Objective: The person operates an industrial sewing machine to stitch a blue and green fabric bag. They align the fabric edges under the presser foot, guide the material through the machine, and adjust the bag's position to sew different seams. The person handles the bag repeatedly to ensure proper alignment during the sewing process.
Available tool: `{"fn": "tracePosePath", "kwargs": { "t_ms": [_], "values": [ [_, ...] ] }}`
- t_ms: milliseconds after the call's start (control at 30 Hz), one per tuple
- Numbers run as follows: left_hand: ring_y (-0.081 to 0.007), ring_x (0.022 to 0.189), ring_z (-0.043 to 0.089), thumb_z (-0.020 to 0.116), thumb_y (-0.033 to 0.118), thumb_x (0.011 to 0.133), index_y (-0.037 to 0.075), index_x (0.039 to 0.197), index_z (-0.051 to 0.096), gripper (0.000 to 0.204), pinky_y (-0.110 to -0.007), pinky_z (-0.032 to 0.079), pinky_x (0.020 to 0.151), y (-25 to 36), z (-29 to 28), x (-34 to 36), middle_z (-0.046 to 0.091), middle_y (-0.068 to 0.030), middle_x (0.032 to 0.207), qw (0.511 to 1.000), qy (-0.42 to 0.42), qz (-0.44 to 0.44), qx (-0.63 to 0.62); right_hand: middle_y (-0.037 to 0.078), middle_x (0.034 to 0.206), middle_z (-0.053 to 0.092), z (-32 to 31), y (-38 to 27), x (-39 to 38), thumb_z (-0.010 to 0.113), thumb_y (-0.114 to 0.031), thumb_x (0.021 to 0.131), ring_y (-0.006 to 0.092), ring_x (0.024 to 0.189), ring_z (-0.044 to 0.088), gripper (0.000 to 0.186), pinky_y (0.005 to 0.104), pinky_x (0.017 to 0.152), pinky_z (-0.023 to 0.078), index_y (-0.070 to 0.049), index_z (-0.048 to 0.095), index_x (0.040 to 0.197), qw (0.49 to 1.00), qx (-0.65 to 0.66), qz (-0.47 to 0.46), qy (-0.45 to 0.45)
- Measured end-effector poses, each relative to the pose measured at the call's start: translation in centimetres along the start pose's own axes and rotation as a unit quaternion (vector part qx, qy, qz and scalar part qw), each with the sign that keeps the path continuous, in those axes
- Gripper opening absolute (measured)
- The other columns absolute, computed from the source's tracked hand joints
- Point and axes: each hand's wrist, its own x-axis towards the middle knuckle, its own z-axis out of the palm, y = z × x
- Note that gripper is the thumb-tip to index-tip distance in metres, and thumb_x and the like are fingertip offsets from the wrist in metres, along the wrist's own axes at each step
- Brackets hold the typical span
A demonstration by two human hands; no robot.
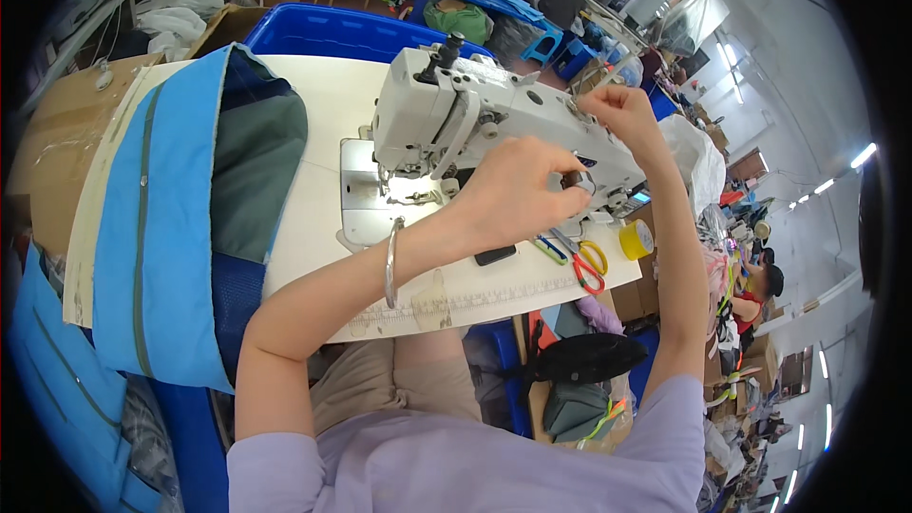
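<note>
On the cream tabletop (318,199)'s near right, metal scissors with red and yellow handles (577,264) lie near a yellow cylindrical roll (636,239). Beyond them, the left hand (521,185) curls its fingers around a dark round knob (572,179) on the white metal sewing machine (532,100) mid-table, left of which lies a light-blue zipped fabric piece (176,228). Farther right, the right hand (622,117) bunches its fingertips by the machine, holding what I cannot tell, and a deep-blue plastic crate (323,31) stands beyond.

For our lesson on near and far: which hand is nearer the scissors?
Left. The left hand is above and left of the scissors in view; the right hand is farther up, by the top of the sewing machine.
</note>
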Motion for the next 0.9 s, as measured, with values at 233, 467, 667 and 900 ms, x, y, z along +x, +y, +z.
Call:
{"fn": "tracePosePath", "kwargs": {
  "t_ms": [233, 467, 667, 900],
  "values": [
    [-0.008, 0.05, 0.06, 0.07, 0.017, 0.09, -0.002, 0.109, 0.075, 0.027, -0.025, 0.044, 0.049, -0.3, 0.5, 0.4, 0.063, -0.0037, 0.063, 0.998, 0.014, 0.038, -0.037, -0.003, 0.066, 0.061, -3.2, 4.2, -0.8, 0.079, -0.032, 0.083, 0.0044, 0.061, 0.051, 0.028, 0.024, 0.053, 0.034, -0.004, 0.077, 0.082, 0.994, -0.043, 0.1, 0.014],
    [-0.0074, 0.05, 0.06, 0.069, 0.017, 0.091, -0.002, 0.108, 0.075, 0.026, -0.025, 0.044, 0.049, 0.2, -0.3, 0.1, 0.062, -0.0026, 0.061, 1.0, 0.021, 0.006, -0.022, -0.003, 0.065, 0.061, -0.3, 0.6, 0.0, 0.079, -0.028, 0.085, 0.0029, 0.059, 0.049, 0.026, 0.0218, 0.054, 0.033, -0.003, 0.075, 0.086, 0.999, 0.035, 0.03, -0.003],
    [-0.007, 0.05, 0.059, 0.069, 0.017, 0.092, -0.002, 0.109, 0.074, 0.027, -0.026, 0.044, 0.048, 0.8, -0.3, 0.1, 0.063, -0.0019, 0.063, 0.999, 0.026, 0.034, -0.034, -0.004, 0.066, 0.061, -3.5, 4.3, -0.5, 0.079, -0.029, 0.085, 0.0029, 0.058, 0.049, 0.027, 0.0218, 0.054, 0.033, -0.003, 0.074, 0.084, 0.994, 0.006, 0.112, 0.003],
    [-0.0053, 0.05, 0.056, 0.07, 0.016, 0.091, -0.001, 0.11, 0.074, 0.026, -0.024, 0.043, 0.048, -0.3, -0.4, 0.2, 0.064, -0.0015, 0.068, 1.0, 0.02, 0.003, -0.019, -0.004, 0.068, 0.062, -0.8, 1.0, 0.7, 0.078, -0.029, 0.085, 0.003, 0.06, 0.05, 0.025, 0.0221, 0.054, 0.034, -0.005, 0.076, 0.085, 0.998, 0.047, 0.033, -0.019]
  ]
}}
